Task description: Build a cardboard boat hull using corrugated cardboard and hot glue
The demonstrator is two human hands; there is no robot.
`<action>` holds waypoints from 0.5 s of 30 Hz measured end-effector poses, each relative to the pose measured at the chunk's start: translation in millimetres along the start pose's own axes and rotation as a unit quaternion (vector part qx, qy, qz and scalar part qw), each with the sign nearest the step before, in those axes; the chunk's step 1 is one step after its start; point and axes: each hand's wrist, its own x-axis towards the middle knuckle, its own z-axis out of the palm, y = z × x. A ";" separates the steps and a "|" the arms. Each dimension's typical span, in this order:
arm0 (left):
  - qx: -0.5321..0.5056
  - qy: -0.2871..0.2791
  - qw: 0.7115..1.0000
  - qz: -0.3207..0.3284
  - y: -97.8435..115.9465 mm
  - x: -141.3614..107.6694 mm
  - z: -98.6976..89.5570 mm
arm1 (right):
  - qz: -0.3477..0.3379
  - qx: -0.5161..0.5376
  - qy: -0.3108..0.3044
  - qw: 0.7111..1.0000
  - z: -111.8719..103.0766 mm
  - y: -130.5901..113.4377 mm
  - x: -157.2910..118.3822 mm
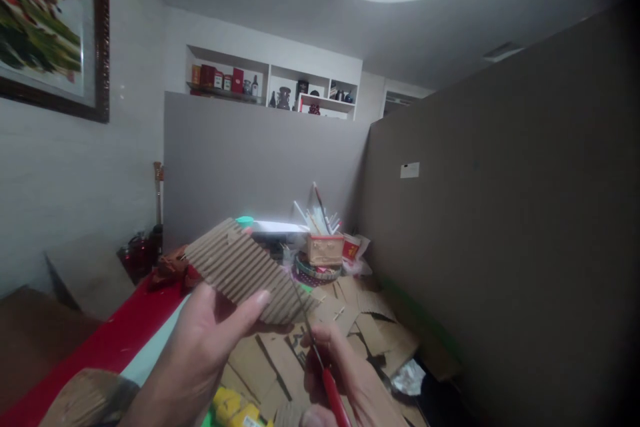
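Our left hand (215,335) pinches corrugated cardboard (245,270), its long axis slanting down toward our right hand (351,368). There we grip a red-handled tool (330,383), blade pointing up and away.

free: air above cardboard scraps (371,333) | right: grey partition (500,213) blocks | ahead: beige box (325,251)

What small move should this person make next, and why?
Perhaps ease the red-handled tool slightly across the right end of the corrugated cardboard: the right hand holds its metal part by that end, and the left hand grips the cardboard.
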 end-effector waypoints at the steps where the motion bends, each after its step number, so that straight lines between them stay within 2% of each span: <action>1: -0.002 -0.005 1.000 -0.002 -0.2 0.8 -0.2 | 0.005 0.016 -0.017 1.000 -0.8 1.2 2.5; 4: -0.019 -0.001 1.000 0.000 -0.1 3.0 1.7 | 0.016 0.030 -0.041 0.999 -3.5 1.0 10.4; 9: -0.067 0.035 0.997 -0.009 -0.3 8.8 5.5 | 0.016 0.016 -0.044 0.999 -3.7 -1.2 20.7; 15: -0.079 0.041 0.996 -0.009 -3.2 11.4 5.4 | 0.003 0.026 -0.048 0.998 -0.6 3.7 25.5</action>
